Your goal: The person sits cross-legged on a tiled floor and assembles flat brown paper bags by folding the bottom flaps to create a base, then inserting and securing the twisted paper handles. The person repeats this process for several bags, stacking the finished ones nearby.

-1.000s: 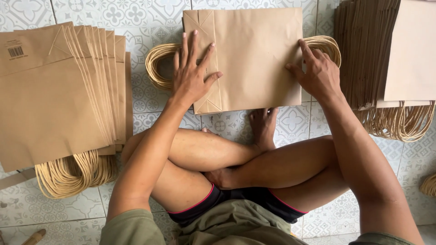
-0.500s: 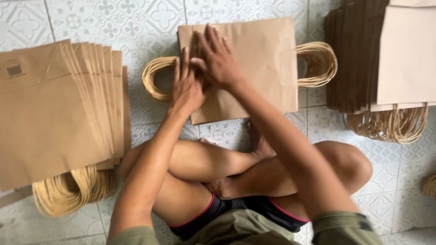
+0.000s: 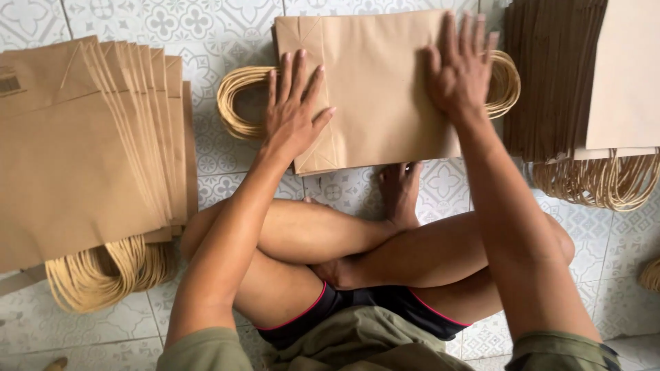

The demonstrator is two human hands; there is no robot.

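**Both hands flat on folded paper bag**

Left hand (image 3: 294, 110) lies palm down, fingers spread, on the left edge of the brown paper bag (image 3: 375, 82); right hand (image 3: 459, 65) presses flat on its right part. Neither hand grips; the hands are well apart. Bag lies flat on the patterned tile floor (image 3: 172, 20), just beyond the person's crossed legs (image 3: 385, 254). Twisted cord handles (image 3: 240, 103) stick out at both of its sides. Left of the bag: fanned stack of bags (image 3: 82, 158). Right of the bag: darker stack (image 3: 550, 75).
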